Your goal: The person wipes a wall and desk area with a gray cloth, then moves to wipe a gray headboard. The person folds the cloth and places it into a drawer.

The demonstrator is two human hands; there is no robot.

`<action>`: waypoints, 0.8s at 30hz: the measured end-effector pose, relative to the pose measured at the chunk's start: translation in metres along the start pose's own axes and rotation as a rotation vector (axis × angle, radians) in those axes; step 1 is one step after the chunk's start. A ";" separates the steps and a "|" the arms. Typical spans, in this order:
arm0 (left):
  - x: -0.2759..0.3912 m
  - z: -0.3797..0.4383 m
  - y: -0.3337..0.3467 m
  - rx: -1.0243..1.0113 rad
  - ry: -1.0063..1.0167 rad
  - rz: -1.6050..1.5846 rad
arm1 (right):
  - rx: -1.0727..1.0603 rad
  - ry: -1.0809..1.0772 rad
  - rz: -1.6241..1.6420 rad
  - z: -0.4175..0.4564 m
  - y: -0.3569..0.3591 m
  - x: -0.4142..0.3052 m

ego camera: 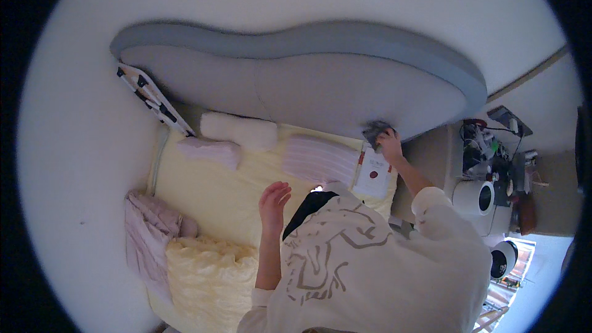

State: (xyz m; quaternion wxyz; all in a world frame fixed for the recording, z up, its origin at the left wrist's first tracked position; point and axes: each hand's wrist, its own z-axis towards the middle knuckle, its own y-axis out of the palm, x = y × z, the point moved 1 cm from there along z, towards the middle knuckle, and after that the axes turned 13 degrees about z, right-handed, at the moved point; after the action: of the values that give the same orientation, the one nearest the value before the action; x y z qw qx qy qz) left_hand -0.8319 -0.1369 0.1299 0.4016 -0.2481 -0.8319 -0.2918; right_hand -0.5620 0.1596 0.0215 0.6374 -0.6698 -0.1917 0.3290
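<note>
My right hand (389, 145) grips a dark grey cloth (375, 133) against the lower right part of the padded headboard (314, 83), just above the mattress. Right below that hand lies a white packet or booklet (373, 173) with a dark red round mark and red edges. My left hand (274, 196) is raised over the yellow bed sheet (222, 194), fingers slightly bent, holding nothing. Between the hands lies a pink striped pillow (319, 157) near the headboard.
A white pillow (238, 130) and a small pink pillow (210, 151) lie at the upper left. A folded white frame (155, 99) leans by the headboard's left end. Yellow bedding (210, 282) and a pink blanket (150, 236) are bunched lower left. A cluttered bedside cabinet (428, 162) stands right.
</note>
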 end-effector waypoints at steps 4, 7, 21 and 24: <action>0.005 0.007 0.016 -0.102 -0.004 0.044 | 0.078 0.689 0.575 -0.052 0.034 0.084; 0.002 0.011 0.017 -0.117 0.005 0.033 | 0.359 0.528 0.848 -0.037 -0.044 0.040; 0.002 0.002 0.033 -0.056 -0.002 0.142 | 0.544 -0.111 0.054 0.035 -0.050 -0.040; 0.003 -0.001 0.033 -0.045 0.000 0.138 | 0.390 0.088 0.081 0.002 -0.004 -0.019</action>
State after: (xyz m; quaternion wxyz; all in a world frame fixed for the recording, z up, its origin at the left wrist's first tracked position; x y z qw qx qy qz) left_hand -0.8115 -0.1140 0.1422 0.4150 -0.3138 -0.8061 -0.2820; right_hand -0.5761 0.1489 0.0288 0.7491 -0.5548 -0.0692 0.3554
